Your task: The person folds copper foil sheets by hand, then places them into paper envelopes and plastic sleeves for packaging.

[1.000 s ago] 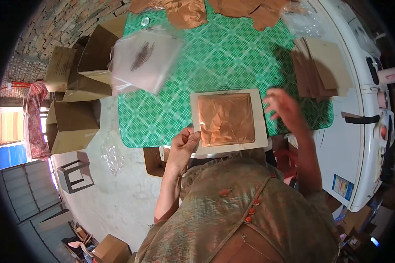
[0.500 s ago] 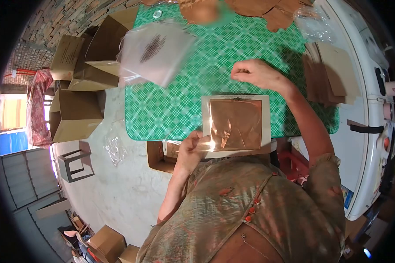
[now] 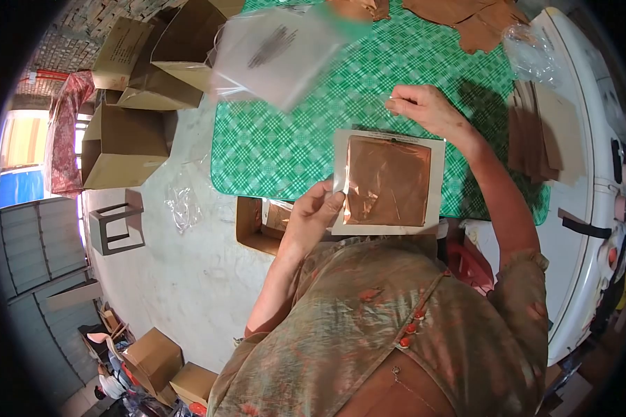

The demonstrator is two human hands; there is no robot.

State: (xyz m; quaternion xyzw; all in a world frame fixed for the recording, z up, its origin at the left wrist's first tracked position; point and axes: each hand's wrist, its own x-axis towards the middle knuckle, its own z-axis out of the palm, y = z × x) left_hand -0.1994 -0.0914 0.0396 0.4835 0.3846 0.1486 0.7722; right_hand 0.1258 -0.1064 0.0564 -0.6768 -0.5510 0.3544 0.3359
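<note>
My left hand (image 3: 314, 215) pinches the left edge of a white card (image 3: 436, 167) between thumb and fingers. A shiny brown square (image 3: 388, 182), seemingly under clear film, covers the card's middle. The card is held close to my body, over the table's near edge. Beyond its upper right corner, my right hand (image 3: 428, 110) hovers above the green checked tablecloth (image 3: 285, 153). Its thumb and fingers are pressed together; whether anything small is between them cannot be made out. A stack of clear plastic bags (image 3: 275, 55) lies at the table's far left.
Brown leather-like pieces (image 3: 469, 21) lie at the far side. A stack of brown and beige sheets (image 3: 535, 132) stands at the right, near crumpled clear plastic (image 3: 528, 48). Open cardboard boxes (image 3: 129, 146) are at the left. A small box (image 3: 254, 233) sits below the table edge.
The view has shifted, so the table appears farther right and higher. My left hand still holds the card, with its thumb now plainer on the edge. My right hand remains raised and pinched.
</note>
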